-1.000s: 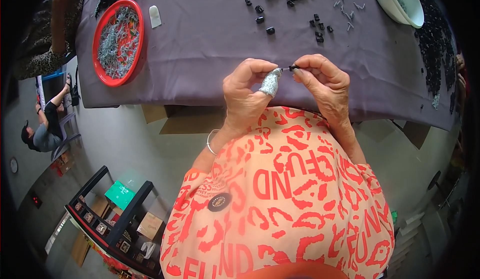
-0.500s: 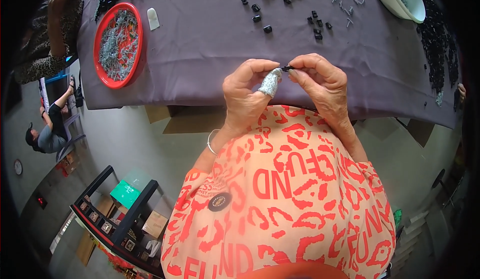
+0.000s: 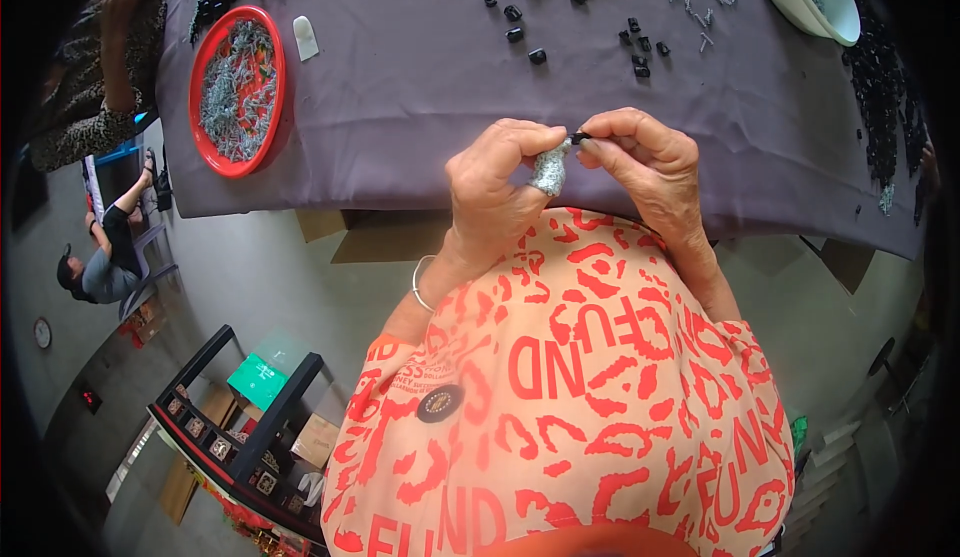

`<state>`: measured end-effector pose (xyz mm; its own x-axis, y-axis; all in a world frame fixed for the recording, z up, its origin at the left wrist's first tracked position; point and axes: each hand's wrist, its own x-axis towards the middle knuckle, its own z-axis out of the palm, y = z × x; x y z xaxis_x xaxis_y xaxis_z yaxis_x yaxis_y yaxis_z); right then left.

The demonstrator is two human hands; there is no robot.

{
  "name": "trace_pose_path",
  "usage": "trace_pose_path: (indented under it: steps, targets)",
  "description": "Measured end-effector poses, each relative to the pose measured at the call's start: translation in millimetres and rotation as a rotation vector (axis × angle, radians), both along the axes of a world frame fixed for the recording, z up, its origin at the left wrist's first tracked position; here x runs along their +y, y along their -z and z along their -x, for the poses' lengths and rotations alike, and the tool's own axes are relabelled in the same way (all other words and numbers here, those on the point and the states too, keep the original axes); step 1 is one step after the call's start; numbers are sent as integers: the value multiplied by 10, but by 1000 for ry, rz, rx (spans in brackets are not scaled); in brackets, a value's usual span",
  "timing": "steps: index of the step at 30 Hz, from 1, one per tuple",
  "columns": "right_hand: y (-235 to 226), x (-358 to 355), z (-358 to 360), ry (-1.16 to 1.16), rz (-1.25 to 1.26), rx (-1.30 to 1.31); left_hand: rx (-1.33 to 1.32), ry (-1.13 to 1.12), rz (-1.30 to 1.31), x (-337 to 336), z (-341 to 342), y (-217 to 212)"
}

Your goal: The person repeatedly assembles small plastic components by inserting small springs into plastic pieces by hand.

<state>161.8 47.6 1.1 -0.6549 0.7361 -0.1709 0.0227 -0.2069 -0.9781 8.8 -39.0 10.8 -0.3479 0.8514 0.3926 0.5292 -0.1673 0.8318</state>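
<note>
My two hands meet just above the table's near edge. Between the thumb and bent forefinger of my right hand (image 3: 655, 162) is a small black plastic part (image 3: 579, 138). My left hand (image 3: 490, 172) is closed in a pinch against that part's left end; whatever its fingertips hold there is too small to make out. A silvery speckled wrap (image 3: 549, 171) covers the left thumb. Beyond my hands lie loose black plastic pieces (image 3: 514, 34), and several thin grey metal pieces (image 3: 697, 19) are scattered to their right.
A red bowl (image 3: 279, 87) of tangled grey metal pieces stands left on the dark tablecloth (image 3: 400, 107), beside a white tab (image 3: 305, 37). At far right are a pale bowl (image 3: 845, 27) and heaped black parts (image 3: 885, 107). Another person's arm (image 3: 115, 67) shows at upper left.
My hands keep pinching at the black part. The left hand has turned slightly, its wrapped thumb tilting more upright, and the whole view has shifted a little.
</note>
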Motion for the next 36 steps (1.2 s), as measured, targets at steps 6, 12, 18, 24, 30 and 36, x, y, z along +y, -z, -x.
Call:
trace_pose_path:
  steps: [6, 12, 18, 24, 30, 36]
  targets:
    - [33, 31, 4, -57, -86, 12, 59, 51, 57, -1, 33, -71]
    - [58, 43, 11, -86, -103, 42, -138, 100, 182, -10, 98, -62]
    - [71, 54, 48, -97, -147, 30, -78, 84, 139, -8, 101, -68]
    - [102, 59, 60, -119, -215, 28, -140, 59, 177, -56, 81, -47]
    - [115, 22, 86, -94, -142, 4, -172, -14, 154, -68, -13, -5]
    - [184, 45, 227, -25, -646, 10, -21, 25, 115, -39, 109, 49]
